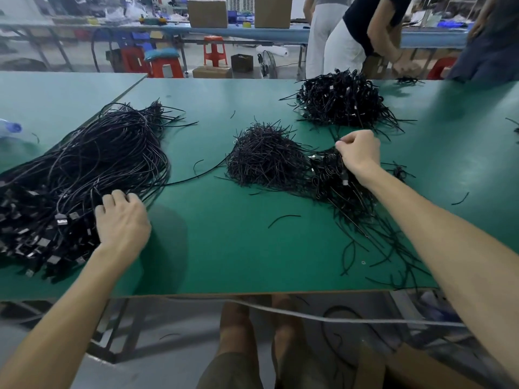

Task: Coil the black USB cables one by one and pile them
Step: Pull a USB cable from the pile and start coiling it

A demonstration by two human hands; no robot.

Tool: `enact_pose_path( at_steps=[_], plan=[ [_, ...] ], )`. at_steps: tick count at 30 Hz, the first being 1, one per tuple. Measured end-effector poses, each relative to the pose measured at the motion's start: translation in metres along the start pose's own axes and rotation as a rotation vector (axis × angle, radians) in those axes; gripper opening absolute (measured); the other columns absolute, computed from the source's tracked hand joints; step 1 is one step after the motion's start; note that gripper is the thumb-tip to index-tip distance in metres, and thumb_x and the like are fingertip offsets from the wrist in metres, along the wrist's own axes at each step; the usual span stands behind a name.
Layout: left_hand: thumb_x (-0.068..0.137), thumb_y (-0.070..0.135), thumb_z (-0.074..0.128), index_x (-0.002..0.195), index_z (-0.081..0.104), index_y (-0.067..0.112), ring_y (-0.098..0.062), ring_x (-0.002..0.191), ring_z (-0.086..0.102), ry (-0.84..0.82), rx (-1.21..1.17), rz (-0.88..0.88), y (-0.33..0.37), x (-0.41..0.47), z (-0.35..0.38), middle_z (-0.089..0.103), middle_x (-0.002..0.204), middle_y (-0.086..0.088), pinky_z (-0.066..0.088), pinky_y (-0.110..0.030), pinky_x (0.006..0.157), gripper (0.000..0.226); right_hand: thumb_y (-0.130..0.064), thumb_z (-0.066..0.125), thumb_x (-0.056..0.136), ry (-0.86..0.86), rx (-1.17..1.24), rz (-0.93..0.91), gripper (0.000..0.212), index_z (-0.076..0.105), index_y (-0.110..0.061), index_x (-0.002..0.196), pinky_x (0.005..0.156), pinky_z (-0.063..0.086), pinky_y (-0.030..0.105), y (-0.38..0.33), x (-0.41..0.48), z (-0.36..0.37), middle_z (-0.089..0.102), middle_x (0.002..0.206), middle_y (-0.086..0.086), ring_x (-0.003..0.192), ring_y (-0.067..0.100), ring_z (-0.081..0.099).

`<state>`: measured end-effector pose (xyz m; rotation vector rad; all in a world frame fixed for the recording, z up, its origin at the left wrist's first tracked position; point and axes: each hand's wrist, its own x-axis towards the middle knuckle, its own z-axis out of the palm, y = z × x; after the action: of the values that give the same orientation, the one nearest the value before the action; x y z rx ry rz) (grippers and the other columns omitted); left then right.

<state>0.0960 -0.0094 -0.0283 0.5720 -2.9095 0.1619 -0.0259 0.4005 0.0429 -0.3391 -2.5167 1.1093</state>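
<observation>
A big bundle of loose black USB cables (92, 169) lies on the left of the green table (224, 248), its plugs toward me. My left hand (122, 220) rests on the bundle's right edge, fingers curled into the strands and gripping a cable; the fingertips are hidden. A pile of coiled cables (345, 192) lies on the right. My right hand (359, 153) is above its far end, fingers curled and pinching a coiled black cable at the top. A second pile of coiled cables (339, 99) sits further back.
A mound of short black ties (266, 158) sits mid-table between my hands. Stray ties (283, 219) dot the near table. A plastic bottle (9, 127) lies at the far left. People (362, 29) stand beyond the far edge. A grey cord (309, 315) hangs under the front edge.
</observation>
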Motion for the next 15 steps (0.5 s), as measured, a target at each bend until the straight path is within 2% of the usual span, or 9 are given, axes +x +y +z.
enact_pose_path(
  at_steps=[2,4,9,13,15],
  plan=[
    [0.094,0.005,0.054,0.116,0.054,-0.007,-0.046,0.115,0.044,-0.004,0.033,0.017,-0.006,0.003,0.005,0.048,0.126,-0.029,0.039,-0.051,0.096,0.024,-0.015,0.061,0.099,-0.025,-0.052,0.001,0.033,0.063,-0.002,0.13,0.107,0.046,0.042,0.01,0.004,0.004,0.064,0.13,0.015,0.123,0.026,0.056],
    [0.093,0.001,0.055,0.108,0.056,-0.006,-0.044,0.11,0.045,-0.022,0.041,0.041,-0.007,0.006,0.006,0.05,0.12,-0.028,0.042,-0.049,0.089,0.016,-0.01,0.057,0.099,-0.03,-0.106,-0.022,0.042,0.055,-0.002,0.14,0.113,0.04,0.046,0.019,-0.002,0.009,0.056,0.137,0.017,0.131,0.031,0.048],
    [0.094,-0.003,0.059,0.098,0.056,-0.005,-0.042,0.102,0.046,-0.03,-0.042,0.07,-0.005,0.011,0.002,0.053,0.108,-0.028,0.038,-0.043,0.071,0.005,-0.001,0.055,0.094,0.113,-0.159,-0.194,0.06,0.037,-0.008,0.151,0.113,0.031,0.041,0.038,-0.03,0.014,0.043,0.142,0.012,0.131,0.027,0.038],
    [0.095,-0.003,0.059,0.096,0.058,-0.004,-0.042,0.099,0.05,0.045,-0.092,0.096,0.002,0.006,0.003,0.058,0.103,-0.027,0.038,-0.043,0.066,0.002,-0.001,0.056,0.092,0.107,-0.232,-0.43,0.048,0.05,-0.009,0.139,0.104,0.024,0.03,0.044,-0.063,0.019,0.046,0.133,0.009,0.124,0.022,0.038],
    [0.097,0.0,0.057,0.097,0.06,-0.005,-0.042,0.098,0.051,0.083,-0.112,0.128,0.01,0.002,0.002,0.059,0.103,-0.027,0.042,-0.045,0.072,0.006,-0.005,0.056,0.093,0.033,-0.231,-0.517,0.042,0.055,-0.012,0.134,0.101,0.023,0.027,0.044,-0.086,0.025,0.048,0.13,0.005,0.121,0.016,0.038]
  ],
)
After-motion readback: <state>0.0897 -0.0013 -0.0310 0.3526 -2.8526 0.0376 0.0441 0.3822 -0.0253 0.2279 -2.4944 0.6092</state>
